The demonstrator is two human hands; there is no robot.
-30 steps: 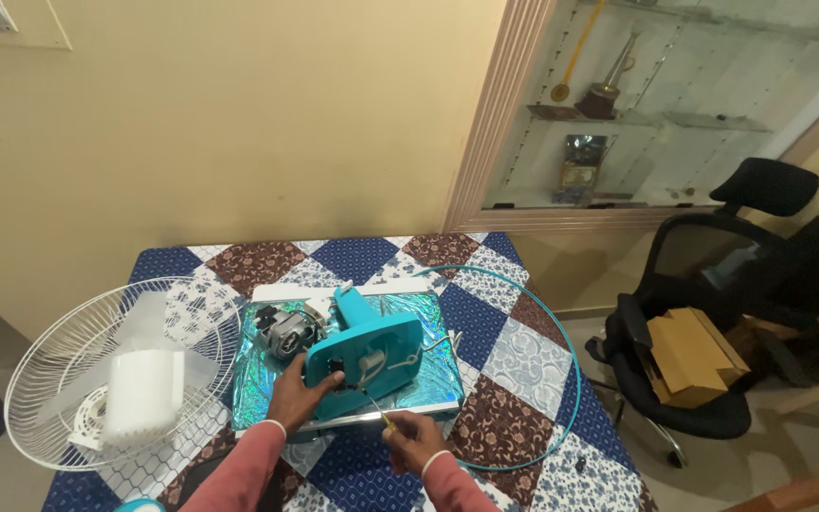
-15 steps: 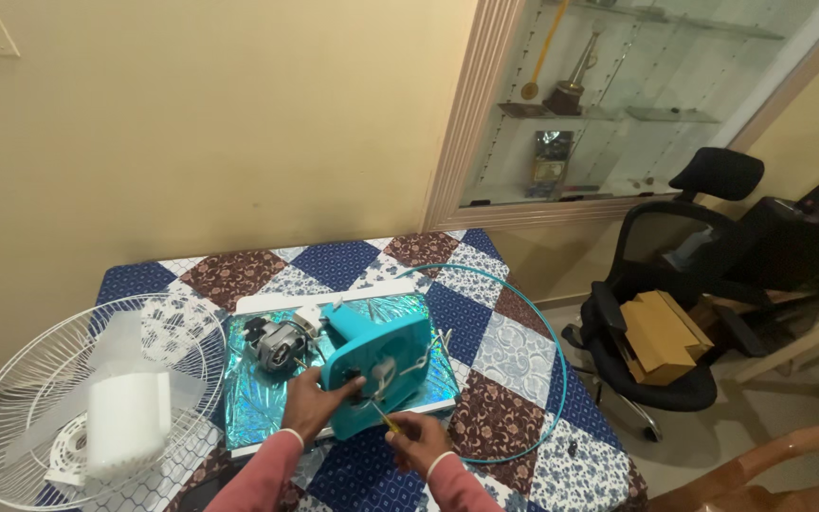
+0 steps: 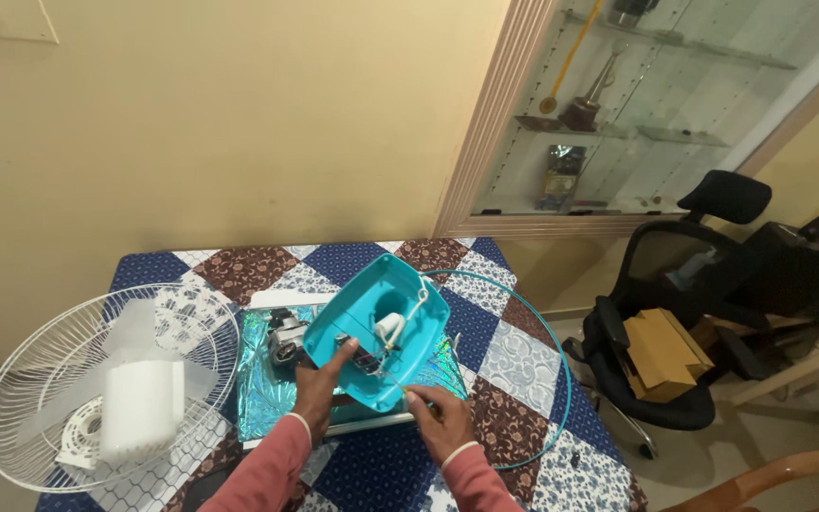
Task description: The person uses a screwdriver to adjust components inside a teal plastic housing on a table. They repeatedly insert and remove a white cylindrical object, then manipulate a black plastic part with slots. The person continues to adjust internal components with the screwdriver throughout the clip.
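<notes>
A teal plastic fan housing [image 3: 400, 313] is tipped up on its edge over a shiny foil sheet [image 3: 263, 398], its hollow inside facing me, with white wires and a small white part showing. My left hand [image 3: 319, 389] grips its lower left rim, thumb inside the shell. My right hand [image 3: 438, 417] pinches the lower right rim, fingers closed. A grey fan motor [image 3: 284, 338] lies just left of the housing on the foil.
A white wire fan grille [image 3: 21, 417] with a white blade [image 3: 139, 408] on it overhangs the quilted table's [image 3: 514, 356] left side. A thin teal ring [image 3: 561, 379] lies at the right. A black office chair [image 3: 675, 379] holding cardboard stands beyond the right edge.
The teal housing lay flat on the foil; now both hands have tilted it up so its open inside shows. My view has shifted slightly.
</notes>
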